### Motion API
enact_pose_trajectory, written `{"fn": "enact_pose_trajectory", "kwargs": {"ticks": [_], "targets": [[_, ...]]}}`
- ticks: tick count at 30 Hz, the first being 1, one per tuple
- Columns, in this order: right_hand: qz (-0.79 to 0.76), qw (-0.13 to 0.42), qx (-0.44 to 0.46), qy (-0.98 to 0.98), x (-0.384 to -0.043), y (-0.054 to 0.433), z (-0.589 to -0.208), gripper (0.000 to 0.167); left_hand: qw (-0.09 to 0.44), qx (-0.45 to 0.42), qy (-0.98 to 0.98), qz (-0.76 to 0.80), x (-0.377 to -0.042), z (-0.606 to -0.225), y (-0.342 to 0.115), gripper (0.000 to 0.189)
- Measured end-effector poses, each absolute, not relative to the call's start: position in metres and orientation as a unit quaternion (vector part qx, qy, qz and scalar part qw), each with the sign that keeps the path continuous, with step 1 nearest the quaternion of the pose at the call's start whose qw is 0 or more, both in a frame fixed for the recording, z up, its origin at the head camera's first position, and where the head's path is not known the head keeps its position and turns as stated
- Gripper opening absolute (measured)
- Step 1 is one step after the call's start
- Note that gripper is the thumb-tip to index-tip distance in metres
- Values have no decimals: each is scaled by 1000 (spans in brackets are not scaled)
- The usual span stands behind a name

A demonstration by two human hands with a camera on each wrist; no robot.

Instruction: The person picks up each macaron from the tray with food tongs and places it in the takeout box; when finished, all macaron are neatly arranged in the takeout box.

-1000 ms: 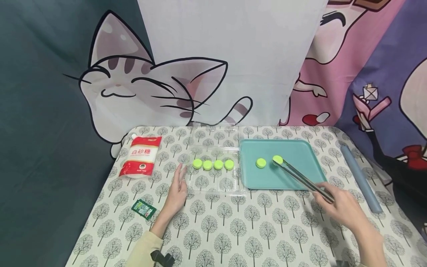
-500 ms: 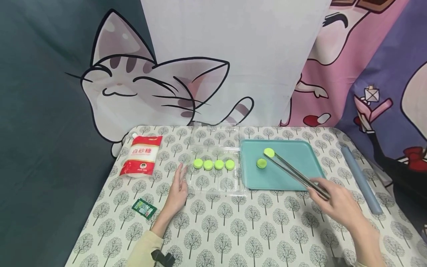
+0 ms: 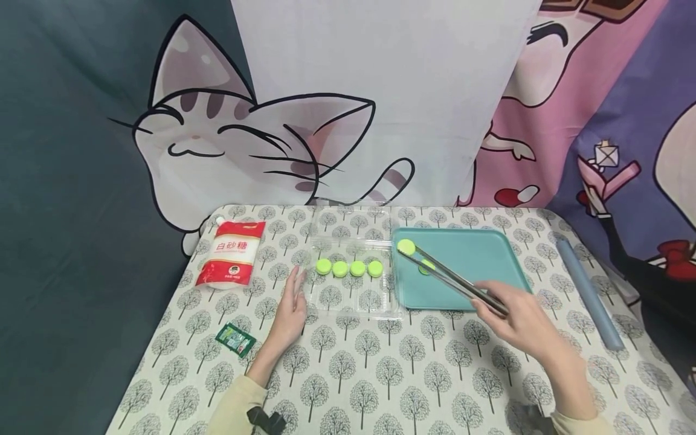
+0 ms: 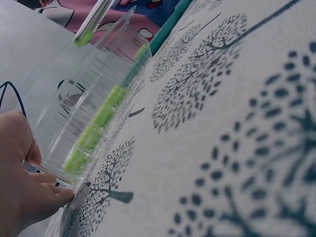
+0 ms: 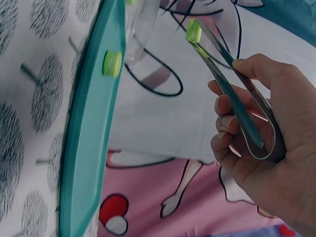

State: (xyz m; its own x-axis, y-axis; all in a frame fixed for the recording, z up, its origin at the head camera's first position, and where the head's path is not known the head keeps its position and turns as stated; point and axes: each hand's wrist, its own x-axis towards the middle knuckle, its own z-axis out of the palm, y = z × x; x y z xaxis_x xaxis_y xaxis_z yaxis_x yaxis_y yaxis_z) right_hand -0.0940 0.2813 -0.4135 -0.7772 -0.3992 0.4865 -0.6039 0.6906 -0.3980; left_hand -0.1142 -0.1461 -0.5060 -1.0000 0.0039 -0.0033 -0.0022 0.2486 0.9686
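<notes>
My right hand (image 3: pixel 519 323) grips a pair of metal tongs (image 3: pixel 459 283), whose tips pinch a lime-green macaron (image 3: pixel 406 247). In the right wrist view, this macaron (image 5: pixel 194 30) is raised above the teal tray (image 5: pixel 89 158). Another green macaron (image 3: pixel 427 267) sits on the tray, partly hidden by the tongs. My left hand (image 3: pixel 288 311) rests against the left side of a clear plastic box (image 3: pixel 348 311), its fingers straight. Several green macarons (image 3: pixel 339 269) line up in a row inside. The left wrist view has the fingers (image 4: pixel 47 190) right at the box's lower corner.
The clear lid (image 3: pixel 353 220) stands folded back behind the box. A red and white sugar bag (image 3: pixel 231 254) lies at the back left, with a small green packet (image 3: pixel 235 340) nearer me. A blue-grey roll (image 3: pixel 589 293) lies right of the tray.
My right hand has moved left with the tongs, carrying the pinched macaron from mid-tray to the tray's left edge beside the box. My left hand stays in place.
</notes>
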Motion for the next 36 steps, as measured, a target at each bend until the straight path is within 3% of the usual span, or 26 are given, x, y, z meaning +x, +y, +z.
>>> {"fn": "enact_pose_trajectory", "kwargs": {"ticks": [16, 23, 36], "targets": [[274, 109, 331, -897, -115, 233, -420, 29, 2, 0, 787, 616, -114, -506, -146, 67], [266, 46, 339, -901, -126, 207, -427, 30, 3, -3, 787, 616, -114, -505, -146, 68], [226, 1, 407, -885, -150, 165, -436, 33, 5, -2, 783, 621, -115, -507, -147, 67]]}}
